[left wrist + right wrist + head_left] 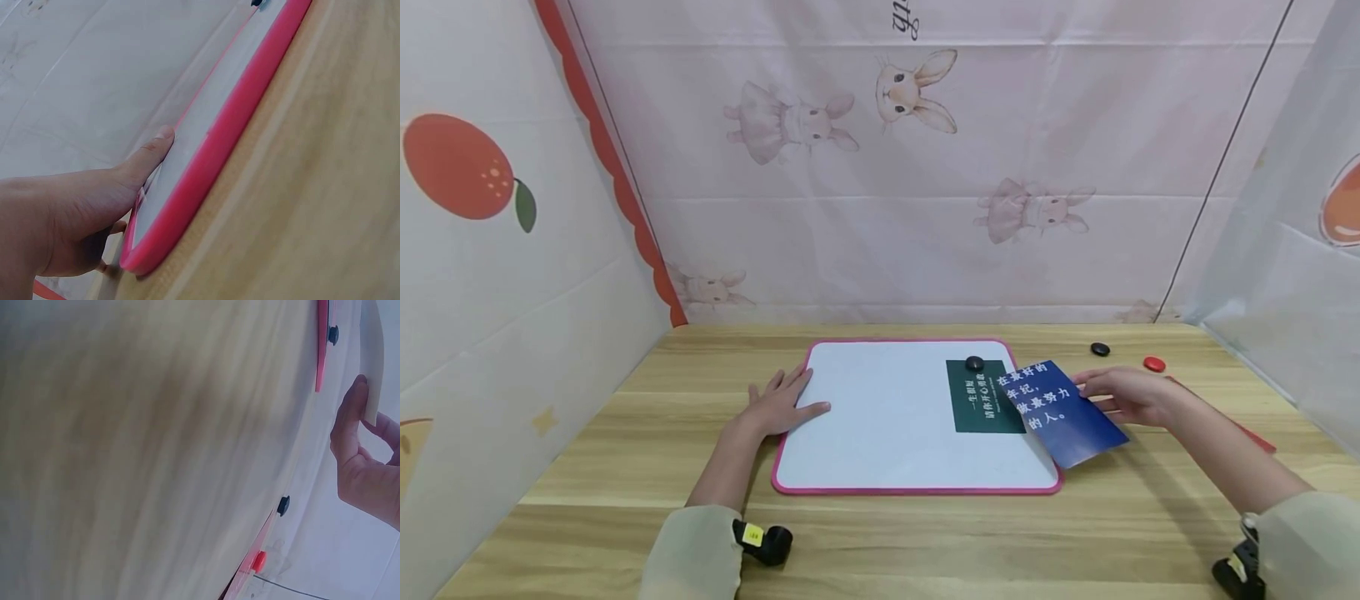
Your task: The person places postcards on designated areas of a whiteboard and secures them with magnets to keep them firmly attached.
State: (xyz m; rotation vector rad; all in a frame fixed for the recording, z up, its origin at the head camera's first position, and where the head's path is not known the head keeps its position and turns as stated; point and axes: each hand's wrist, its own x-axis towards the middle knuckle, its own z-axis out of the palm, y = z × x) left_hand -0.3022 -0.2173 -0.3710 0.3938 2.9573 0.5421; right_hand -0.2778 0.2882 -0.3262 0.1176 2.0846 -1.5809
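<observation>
A small whiteboard [880, 417] with a pink frame lies on the wooden table. My left hand [780, 403] rests at its left edge, thumb laid on the white surface and the other fingers spread along the frame. On the board's right side lies a green card [967, 410] with white writing, a black round magnet [974, 363] on its upper part. My right hand [1127, 395] pinches a blue card [1067, 421] with white writing by its right edge. That card is tilted above the board's right edge and overlaps the green card's corner in the head view.
Right of the board, another black magnet [1100, 349] and a red magnet [1153, 364] lie near the table's back. A flat red item [1255, 437] lies partly under the right forearm in view. A rabbit-print sheet [880, 183] hangs behind the table [895, 542].
</observation>
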